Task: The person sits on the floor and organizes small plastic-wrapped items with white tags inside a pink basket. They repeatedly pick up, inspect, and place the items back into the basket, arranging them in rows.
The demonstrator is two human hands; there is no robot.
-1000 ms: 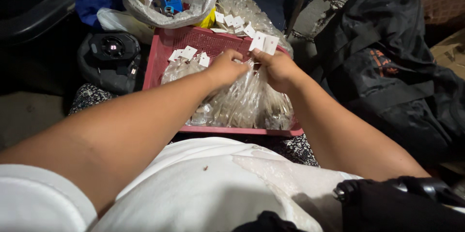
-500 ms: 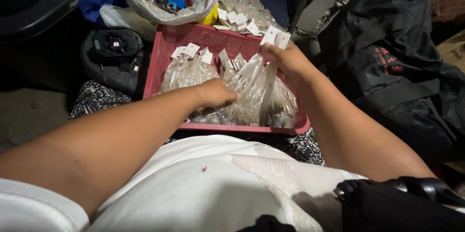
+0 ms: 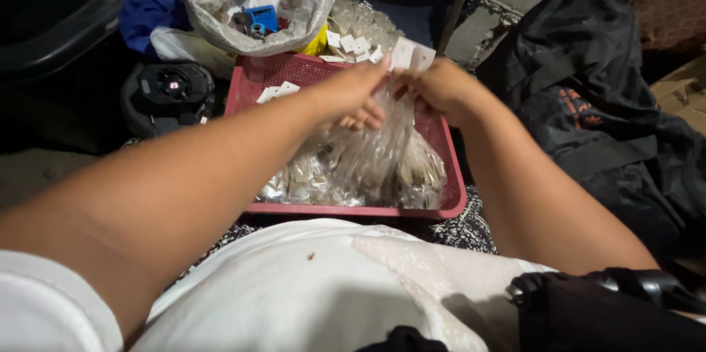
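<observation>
Over the far half of the red tray (image 3: 346, 210), both hands meet at the top of a bunch of clear plastic packets (image 3: 371, 150) w/ white card tags. Left hand (image 3: 353, 94) comes in from the left, fingers curled and pinched on the packets' upper edge, grip narrow. Right hand (image 3: 441, 87) is closed on the same bunch from the right side, holding a white tag (image 3: 410, 55) that sticks up past its fingers. Hands nearly touching, about level, neither clearly nearer the bunch. Packets hang downward from the hands toward the person, long axis running from the grip near the tray's far rim to the near rim, lower ends resting among more packets in the tray. Beyond the tray: a white plastic bag (image 3: 220, 21) w/ small items, more tagged packets (image 3: 360, 28) just right of it. Black round device (image 3: 168, 94) left of tray, black bag (image 3: 603, 102) to the right.
</observation>
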